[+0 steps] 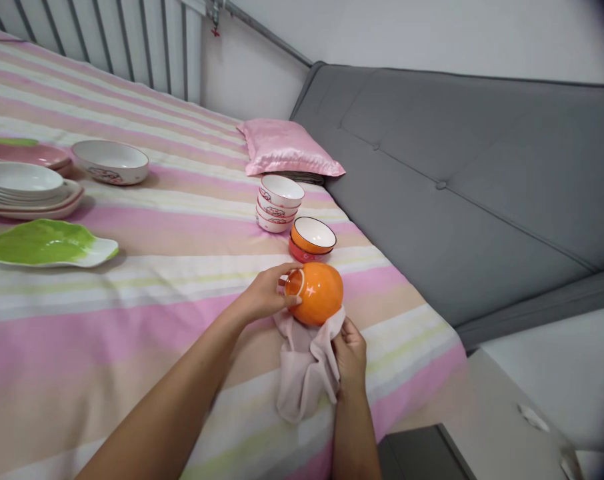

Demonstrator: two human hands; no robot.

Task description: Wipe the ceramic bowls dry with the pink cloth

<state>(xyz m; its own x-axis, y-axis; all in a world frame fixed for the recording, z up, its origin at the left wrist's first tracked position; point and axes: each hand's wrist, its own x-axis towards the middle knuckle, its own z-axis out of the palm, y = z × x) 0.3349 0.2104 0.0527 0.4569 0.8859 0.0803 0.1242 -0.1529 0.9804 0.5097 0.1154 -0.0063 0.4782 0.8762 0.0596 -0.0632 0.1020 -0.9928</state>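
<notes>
Forearms (172, 393) nearest, over striped bed (32, 360); R hand (351, 353) grips pinkish cloth (302, 373) against tilted orange bowl (322, 290) (approx. 6 o'clock, just below ctr), L hand (268, 293) grips it at 9. White bowl stack (277, 217) at 11 o'clock from it, orange-on-red pair (312, 245) at 12.

Left forearm (179, 387), 1, bare: slants inward; left hand (268, 293) grips. Right forearm (355, 433), 1, bare: extends forward; right hand (351, 350) pinches.

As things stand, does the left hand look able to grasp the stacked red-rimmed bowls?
Probably not: the left hand is occupied gripping an orange bowl, though the stacked red-rimmed bowls stand nearby with nothing over them.
</notes>
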